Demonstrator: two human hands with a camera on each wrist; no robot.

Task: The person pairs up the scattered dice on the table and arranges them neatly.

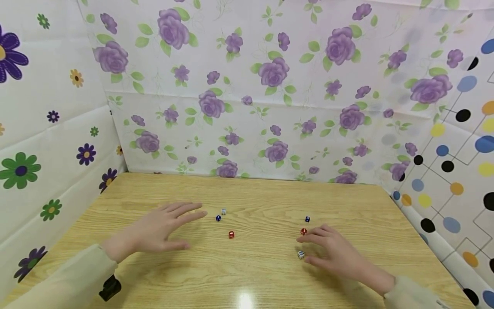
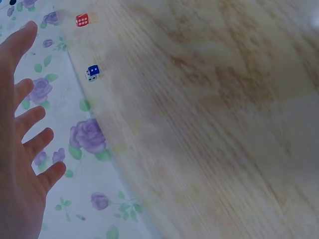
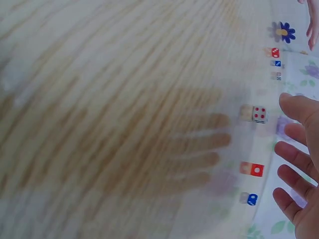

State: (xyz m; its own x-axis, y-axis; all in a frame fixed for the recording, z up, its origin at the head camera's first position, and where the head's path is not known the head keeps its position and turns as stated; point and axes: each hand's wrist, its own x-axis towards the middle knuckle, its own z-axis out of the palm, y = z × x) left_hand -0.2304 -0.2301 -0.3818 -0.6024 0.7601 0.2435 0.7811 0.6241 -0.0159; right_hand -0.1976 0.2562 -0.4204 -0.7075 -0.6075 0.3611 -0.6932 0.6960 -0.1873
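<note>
My left hand [image 1: 160,227] hovers over the left part of the table, fingers spread and holding nothing. To the right of its fingertips lie a white die [image 1: 223,211], a blue die [image 1: 218,218] and a red die [image 1: 231,234]. On the other side my right hand [image 1: 333,255] is held above the table, its fingers relaxed and apart. Close by its thumb sits a second white die [image 1: 301,254]. Another red die [image 1: 303,231] shows just beyond its fingertips, and a further blue die [image 1: 307,219] lies behind that one. Both wrist views show bare, unfilled hands.
The wooden table [image 1: 266,274] meets a flower-printed cloth [image 1: 247,124] at its far edge. Patterned cloths also line the left and right sides. A small black object [image 1: 110,288] shows below the left sleeve.
</note>
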